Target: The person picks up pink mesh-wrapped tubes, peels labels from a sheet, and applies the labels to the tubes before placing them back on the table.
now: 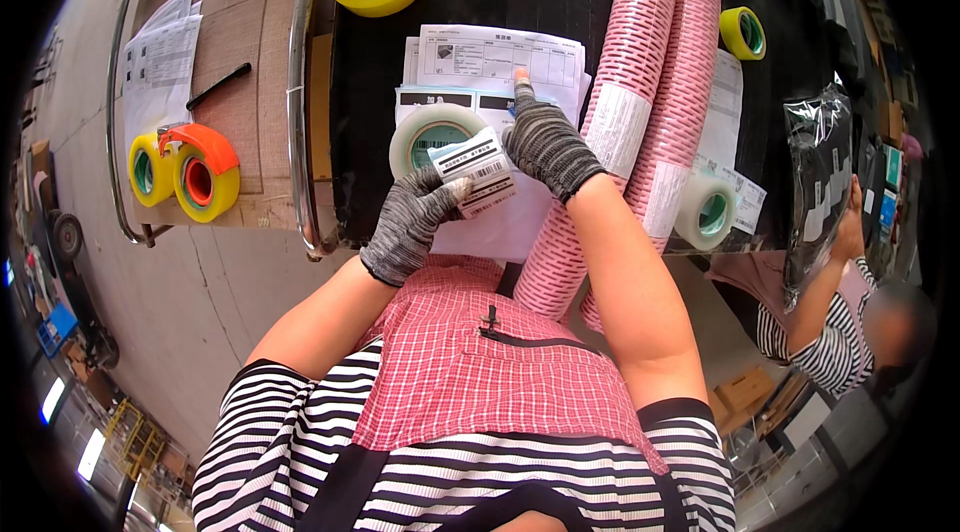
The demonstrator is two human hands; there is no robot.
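Note:
My left hand, in a grey striped glove with bare fingertips, pinches a small white barcode label. My right hand, gloved alike, rests with one finger stretched onto a printed sheet; its other fingers look curled and are partly hidden. More papers lie under that sheet. A roll of clear tape lies on them, just beyond my left hand and partly behind the label. Beside my right forearm, two long pink-and-white patterned rolls in clear wrap slant across the table's near edge, each with a white label.
Yellow tape rolls lie on the black tabletop, with another clear tape roll at right. A brown side surface holds papers, a black pen and an orange tape dispenser. At right, another person handles a black plastic-wrapped package.

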